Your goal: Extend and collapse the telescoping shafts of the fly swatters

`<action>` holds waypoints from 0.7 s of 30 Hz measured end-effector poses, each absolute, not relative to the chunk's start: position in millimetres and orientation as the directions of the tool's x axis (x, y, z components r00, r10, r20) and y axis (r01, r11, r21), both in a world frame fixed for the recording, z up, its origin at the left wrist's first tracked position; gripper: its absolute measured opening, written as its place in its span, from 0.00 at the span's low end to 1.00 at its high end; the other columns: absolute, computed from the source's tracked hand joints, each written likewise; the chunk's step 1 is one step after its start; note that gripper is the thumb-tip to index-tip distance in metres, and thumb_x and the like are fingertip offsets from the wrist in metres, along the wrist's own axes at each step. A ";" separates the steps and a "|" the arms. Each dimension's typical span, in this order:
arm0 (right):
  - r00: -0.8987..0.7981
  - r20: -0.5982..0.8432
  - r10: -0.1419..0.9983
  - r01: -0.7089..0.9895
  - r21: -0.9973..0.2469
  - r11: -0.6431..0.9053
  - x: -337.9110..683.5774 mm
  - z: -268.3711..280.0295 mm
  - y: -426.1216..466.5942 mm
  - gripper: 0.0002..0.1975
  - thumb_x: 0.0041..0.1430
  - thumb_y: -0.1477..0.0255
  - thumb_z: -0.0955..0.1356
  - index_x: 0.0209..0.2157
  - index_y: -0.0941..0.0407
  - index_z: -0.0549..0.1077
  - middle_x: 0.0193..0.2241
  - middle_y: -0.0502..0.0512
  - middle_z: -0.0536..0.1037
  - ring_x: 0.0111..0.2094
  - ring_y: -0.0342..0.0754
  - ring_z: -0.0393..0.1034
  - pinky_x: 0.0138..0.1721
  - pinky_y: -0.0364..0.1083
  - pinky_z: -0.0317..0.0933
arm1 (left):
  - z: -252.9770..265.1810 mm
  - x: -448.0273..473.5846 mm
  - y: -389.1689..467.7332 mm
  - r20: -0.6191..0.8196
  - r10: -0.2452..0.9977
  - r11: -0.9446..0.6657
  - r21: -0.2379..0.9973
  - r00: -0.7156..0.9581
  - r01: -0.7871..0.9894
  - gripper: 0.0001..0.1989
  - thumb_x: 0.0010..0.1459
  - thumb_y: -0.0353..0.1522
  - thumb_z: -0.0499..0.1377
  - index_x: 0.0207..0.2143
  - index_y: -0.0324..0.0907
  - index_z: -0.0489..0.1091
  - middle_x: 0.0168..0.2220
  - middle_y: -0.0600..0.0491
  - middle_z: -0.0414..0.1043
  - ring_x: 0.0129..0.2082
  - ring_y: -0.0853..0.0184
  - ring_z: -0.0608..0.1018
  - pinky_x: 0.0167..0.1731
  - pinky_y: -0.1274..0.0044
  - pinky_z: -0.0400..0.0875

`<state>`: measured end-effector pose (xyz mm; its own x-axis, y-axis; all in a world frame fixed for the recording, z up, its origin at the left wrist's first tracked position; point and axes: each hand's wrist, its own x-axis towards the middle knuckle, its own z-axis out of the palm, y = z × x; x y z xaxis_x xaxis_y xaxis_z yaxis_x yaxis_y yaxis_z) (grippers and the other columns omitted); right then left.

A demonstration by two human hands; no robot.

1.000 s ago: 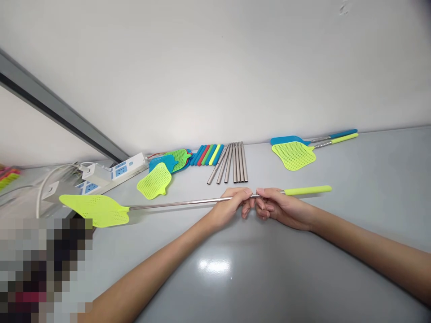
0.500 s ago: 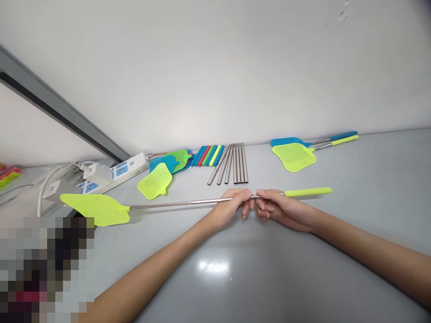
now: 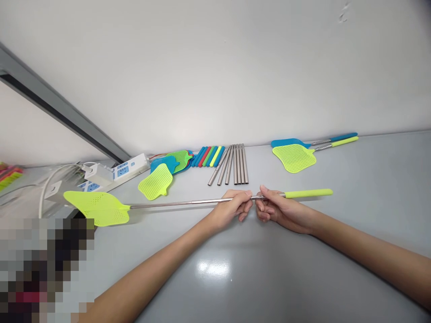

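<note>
A yellow-green fly swatter [image 3: 175,203] with an extended metal rod lies across both my hands, its perforated head to the left and its sleeved handle to the right. My left hand [image 3: 234,205] is closed around the rod near its middle, thumb on top. Just right of it, my right hand [image 3: 278,205] grips the rod's thicker section beside the yellow-green sleeve, its thumb slightly raised. A small stretch of bare metal shows between the two hands. The fingers underneath are partly hidden.
Loose swatter heads [image 3: 156,181] in yellow, blue and green lie at the back left, beside several coloured handle sleeves [image 3: 208,156] and metal rods [image 3: 237,166]. Two swatters, one yellow-green [image 3: 293,158] and one blue [image 3: 288,142], rest back right. A white power strip [image 3: 131,166] with cables stands left.
My right thumb has lifted a little off the rod. The left fingers have curled in slightly more. The swatter stays nearly in place.
</note>
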<state>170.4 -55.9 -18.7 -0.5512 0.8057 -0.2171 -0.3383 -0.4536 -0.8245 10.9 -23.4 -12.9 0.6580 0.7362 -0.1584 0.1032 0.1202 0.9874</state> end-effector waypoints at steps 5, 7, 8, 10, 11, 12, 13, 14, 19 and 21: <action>-0.551 -0.194 0.811 -0.361 -0.821 -0.442 170.4 -20.7 -55.4 0.22 0.55 0.58 0.57 0.19 0.59 0.65 0.14 0.45 0.50 0.21 0.40 0.53 0.27 0.42 0.49 | -14.0 10.6 -23.6 -0.155 0.740 0.092 0.987 0.654 0.129 0.22 0.56 0.39 0.44 0.12 0.40 0.55 0.09 0.60 0.51 0.12 0.75 0.59 0.18 0.79 0.53; -0.543 -0.176 0.821 -0.366 -0.830 -0.420 170.4 -21.3 -55.5 0.20 0.55 0.60 0.58 0.19 0.59 0.65 0.14 0.45 0.50 0.21 0.40 0.53 0.27 0.42 0.49 | -13.4 10.4 -24.2 -0.142 0.742 0.056 0.987 0.655 0.152 0.23 0.57 0.40 0.43 0.12 0.39 0.55 0.09 0.59 0.52 0.13 0.75 0.59 0.19 0.80 0.53; -0.535 -0.167 0.828 -0.365 -0.838 -0.405 170.2 -21.2 -55.7 0.19 0.55 0.61 0.59 0.18 0.59 0.65 0.14 0.45 0.51 0.21 0.40 0.53 0.27 0.42 0.49 | -12.9 10.2 -24.5 -0.134 0.741 0.035 0.986 0.658 0.161 0.23 0.57 0.40 0.43 0.12 0.39 0.56 0.09 0.59 0.53 0.13 0.75 0.59 0.19 0.80 0.53; -0.517 -0.158 0.841 -0.356 -0.854 -0.379 169.6 -20.3 -56.4 0.18 0.55 0.64 0.60 0.17 0.59 0.64 0.14 0.45 0.51 0.21 0.40 0.53 0.27 0.42 0.49 | -11.6 9.9 -25.0 -0.117 0.735 -0.002 0.985 0.668 0.174 0.23 0.57 0.39 0.43 0.12 0.39 0.56 0.10 0.59 0.54 0.14 0.76 0.58 0.19 0.81 0.53; -0.510 -0.163 0.845 -0.350 -0.858 -0.376 169.1 -19.6 -56.8 0.18 0.55 0.65 0.60 0.16 0.59 0.63 0.14 0.45 0.52 0.21 0.40 0.54 0.27 0.42 0.49 | -11.0 9.8 -25.2 -0.110 0.733 -0.017 0.984 0.671 0.180 0.24 0.57 0.39 0.43 0.12 0.39 0.56 0.10 0.59 0.54 0.14 0.76 0.58 0.19 0.81 0.53; -0.505 -0.172 0.846 -0.344 -0.859 -0.379 168.5 -18.9 -57.2 0.18 0.55 0.65 0.60 0.16 0.59 0.64 0.14 0.45 0.52 0.21 0.40 0.54 0.27 0.42 0.50 | -10.3 9.7 -25.3 -0.105 0.734 -0.028 0.983 0.671 0.184 0.24 0.57 0.39 0.43 0.12 0.38 0.56 0.10 0.59 0.54 0.14 0.76 0.58 0.19 0.81 0.53; -0.498 -0.181 0.848 -0.341 -0.858 -0.384 168.0 -18.4 -57.5 0.18 0.55 0.65 0.60 0.16 0.59 0.64 0.13 0.45 0.52 0.21 0.40 0.54 0.27 0.42 0.50 | -9.8 9.7 -25.5 -0.103 0.736 -0.034 0.981 0.669 0.188 0.24 0.57 0.39 0.42 0.11 0.38 0.56 0.10 0.59 0.54 0.14 0.76 0.58 0.19 0.81 0.53; -0.491 -0.189 0.850 -0.338 -0.858 -0.386 167.5 -18.0 -57.8 0.18 0.55 0.65 0.60 0.16 0.59 0.64 0.13 0.45 0.52 0.20 0.40 0.54 0.27 0.42 0.50 | -9.2 9.7 -25.6 -0.104 0.738 -0.039 0.980 0.667 0.195 0.25 0.57 0.39 0.42 0.11 0.38 0.56 0.10 0.58 0.54 0.14 0.76 0.58 0.19 0.81 0.53; -0.443 -0.205 0.873 -0.307 -0.880 -0.362 166.0 -18.0 -58.8 0.21 0.54 0.63 0.60 0.14 0.59 0.65 0.12 0.47 0.55 0.19 0.40 0.54 0.25 0.42 0.50 | -7.1 10.3 -26.8 -0.112 0.744 -0.073 0.966 0.659 0.247 0.25 0.57 0.41 0.43 0.11 0.38 0.56 0.09 0.59 0.53 0.13 0.76 0.58 0.18 0.81 0.52; -0.431 -0.219 0.876 -0.288 -0.886 -0.363 165.6 -18.4 -58.8 0.22 0.54 0.62 0.60 0.13 0.59 0.66 0.11 0.47 0.55 0.18 0.40 0.54 0.25 0.42 0.49 | -7.5 10.3 -27.4 -0.116 0.745 -0.074 0.964 0.657 0.255 0.25 0.57 0.41 0.43 0.12 0.38 0.58 0.09 0.59 0.52 0.13 0.76 0.58 0.17 0.81 0.52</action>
